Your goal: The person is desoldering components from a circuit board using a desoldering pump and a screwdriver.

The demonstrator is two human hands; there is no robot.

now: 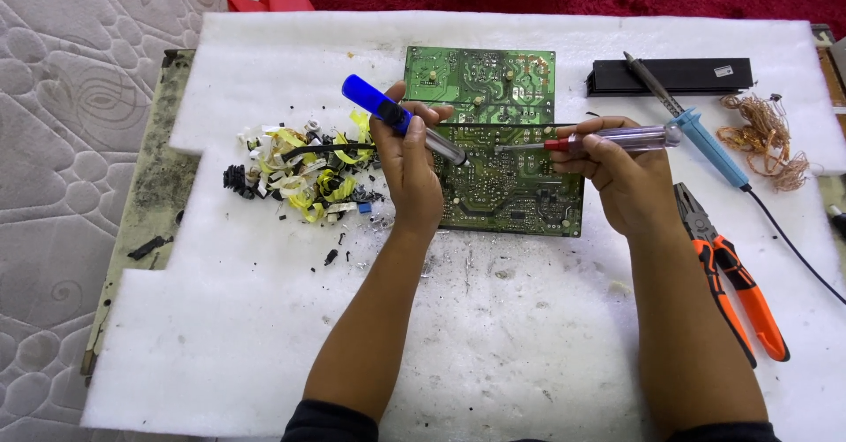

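I see my left hand [407, 156] closed around a blue-handled metal desoldering pump [401, 118], my right hand [621, 178] gripping a clear-handled screwdriver [592, 140]. Both tips meet over the green flat circuit board [507, 173] on white foam [493, 336] (stiff but fragile, I think; better held by its edges).

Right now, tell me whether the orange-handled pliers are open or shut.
Shut: the pliers lie flat on the white foam sheet, their orange handles nearly together, untouched.
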